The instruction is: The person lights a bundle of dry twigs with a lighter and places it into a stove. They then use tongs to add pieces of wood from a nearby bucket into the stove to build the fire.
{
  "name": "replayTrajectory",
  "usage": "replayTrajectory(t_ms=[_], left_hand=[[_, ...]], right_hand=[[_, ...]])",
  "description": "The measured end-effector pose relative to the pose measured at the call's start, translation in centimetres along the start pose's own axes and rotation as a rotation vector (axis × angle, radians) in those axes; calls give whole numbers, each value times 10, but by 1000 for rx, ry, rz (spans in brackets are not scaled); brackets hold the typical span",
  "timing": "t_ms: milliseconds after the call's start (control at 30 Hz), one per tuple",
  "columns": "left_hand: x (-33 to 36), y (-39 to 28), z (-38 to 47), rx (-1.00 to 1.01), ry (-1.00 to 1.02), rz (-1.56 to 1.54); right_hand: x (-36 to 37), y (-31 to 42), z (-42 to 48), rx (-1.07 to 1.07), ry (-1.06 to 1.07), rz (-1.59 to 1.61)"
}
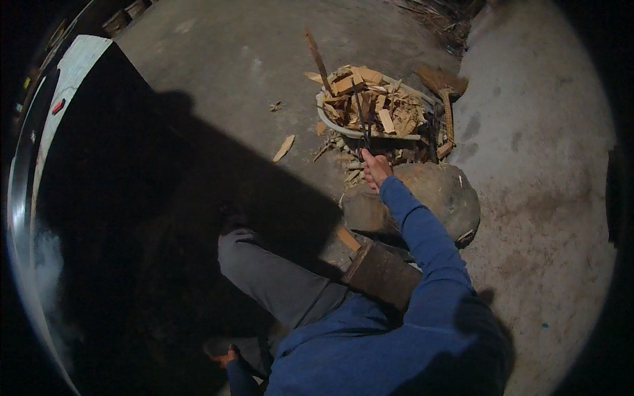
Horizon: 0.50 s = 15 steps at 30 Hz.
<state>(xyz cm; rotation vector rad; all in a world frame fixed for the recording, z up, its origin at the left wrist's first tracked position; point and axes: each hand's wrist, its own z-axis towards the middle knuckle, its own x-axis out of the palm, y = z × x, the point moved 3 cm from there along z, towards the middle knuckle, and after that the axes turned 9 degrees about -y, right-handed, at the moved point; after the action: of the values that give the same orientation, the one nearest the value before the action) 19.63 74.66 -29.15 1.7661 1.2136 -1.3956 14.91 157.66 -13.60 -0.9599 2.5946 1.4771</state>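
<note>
My right hand (377, 169), at the end of an outstretched blue sleeve, grips the looped handle of what look like thin dark metal tongs (360, 110). The tongs reach over a pale-rimmed basin (342, 129) heaped with split wood pieces and chips (386, 101). One longer stick (317, 58) leans up out of the heap at its left side. Low in the picture, my left hand (226, 356) lies by my grey-trousered leg, half in shadow. Whether its fingers hold anything is hard to make out.
A large rounded stone (441, 198) and a wooden block (384, 274) stand below my right arm. Behind the basin, a straw broom (445, 89) rests against the right-hand wall (540, 198). A wood chip (284, 148) lies on the concrete floor. Left, a pale-edged surface (79, 54) borders deep shadow.
</note>
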Motion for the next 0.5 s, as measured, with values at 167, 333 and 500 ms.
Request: replayTrajectory(t_ms=[167, 333, 500], left_hand=[[1, -1, 2, 70, 33, -13], [1, -2, 8, 133, 17, 75], [3, 5, 13, 141, -53, 158]], right_hand=[[5, -5, 3, -27, -2, -13], [8, -7, 9, 3, 2, 165], [17, 6, 19, -27, -37, 94]])
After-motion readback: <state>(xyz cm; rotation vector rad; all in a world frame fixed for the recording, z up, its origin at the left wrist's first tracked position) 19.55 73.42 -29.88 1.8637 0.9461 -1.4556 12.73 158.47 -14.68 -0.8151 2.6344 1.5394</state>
